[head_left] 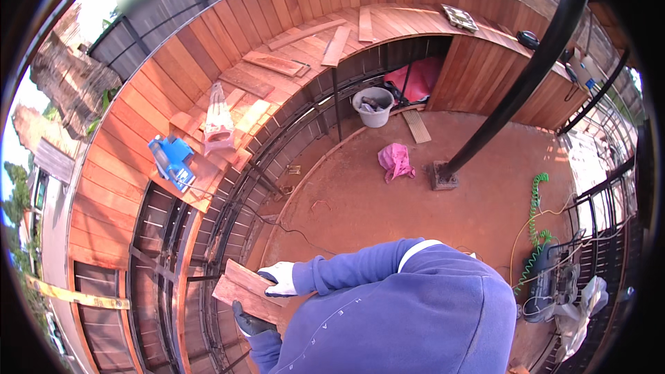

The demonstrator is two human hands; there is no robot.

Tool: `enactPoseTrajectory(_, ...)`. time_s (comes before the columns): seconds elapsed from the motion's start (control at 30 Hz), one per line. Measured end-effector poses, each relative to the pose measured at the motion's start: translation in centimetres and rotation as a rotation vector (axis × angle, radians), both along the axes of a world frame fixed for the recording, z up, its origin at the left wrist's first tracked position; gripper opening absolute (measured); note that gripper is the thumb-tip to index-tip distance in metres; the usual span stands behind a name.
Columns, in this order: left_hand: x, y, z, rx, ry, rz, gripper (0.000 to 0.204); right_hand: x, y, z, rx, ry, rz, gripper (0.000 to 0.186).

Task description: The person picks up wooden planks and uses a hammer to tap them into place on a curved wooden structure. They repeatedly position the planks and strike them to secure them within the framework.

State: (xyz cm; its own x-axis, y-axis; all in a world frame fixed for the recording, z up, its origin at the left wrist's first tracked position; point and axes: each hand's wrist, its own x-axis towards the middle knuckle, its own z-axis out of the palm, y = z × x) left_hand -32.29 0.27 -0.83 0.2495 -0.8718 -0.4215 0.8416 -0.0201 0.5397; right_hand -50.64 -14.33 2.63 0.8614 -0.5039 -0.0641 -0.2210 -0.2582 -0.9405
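Observation:
Two short reddish wooden boards lie together in my hands, at the lower left in front of my blue sleeves. My right hand, in a white glove with dark fingers, is closed on their far edge. From the near side my left hand, in a dark glove, grips the boards, with its fingers partly hidden. Beyond them a handsaw rests on the curved wooden bench. Beside it, a blue power tool sits at the bench's near end.
Several loose planks lie along the bench. A black slanted post rises from the reddish floor. Farther back stand a white bucket and a pink bag. A green coiled hose and a compressor are at right. Open metal framing borders the left.

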Motion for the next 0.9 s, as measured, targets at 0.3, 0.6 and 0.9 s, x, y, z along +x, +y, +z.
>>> enactPoseTrajectory(0.3, -5.1, -12.6, -0.7, -0.159, -0.093, -0.579, 0.061, -6.5, 3.6, 2.0, 0.094, -0.009, -0.741, 0.054)
enactPoseTrajectory(0.6, -22.3, -15.1, 4.8, -0.140, 0.021, -1.076, 0.051, -22.1, 12.1, 10.6, 0.220, -0.450, -1.251, 0.062)
enactPoseTrajectory(0.9, -50.0, -9.6, 5.8, -0.135, 0.134, -1.456, 0.057, -44.5, 21.8, 9.1, 0.088, -0.399, -1.618, 0.064)
